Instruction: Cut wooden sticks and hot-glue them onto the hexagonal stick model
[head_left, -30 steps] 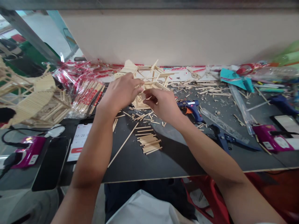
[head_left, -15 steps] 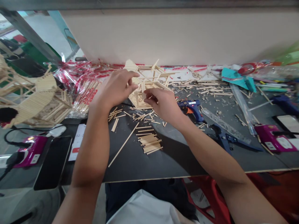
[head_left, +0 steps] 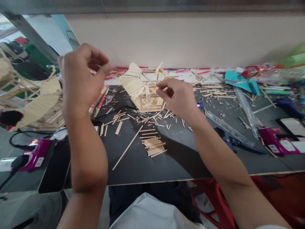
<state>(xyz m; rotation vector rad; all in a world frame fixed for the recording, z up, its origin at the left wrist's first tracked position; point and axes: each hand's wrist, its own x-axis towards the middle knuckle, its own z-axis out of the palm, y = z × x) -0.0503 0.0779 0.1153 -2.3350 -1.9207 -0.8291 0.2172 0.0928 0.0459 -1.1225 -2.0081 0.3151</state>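
My left hand is raised at the left, away from the wooden stick structure; its thumb and forefinger are pressed together, and anything between them is too small to make out. At the right side of the structure, my right hand has its fingertips together in a pinch, and whatever they hold is hidden. The structure has slatted, fan-like panels on its left. Nearer the table's front lie a row of short sticks and one long stick.
Wrapped sticks lie behind my left forearm. A larger stick model stands at far left. On the right are a clear ruler, blue cutters, a purple power socket and teal paper. Stick scraps litter the back.
My left hand has moved left and up, off the structure, uncovering its left panels. My right hand has shifted slightly right and up, covering most of the glue gun.
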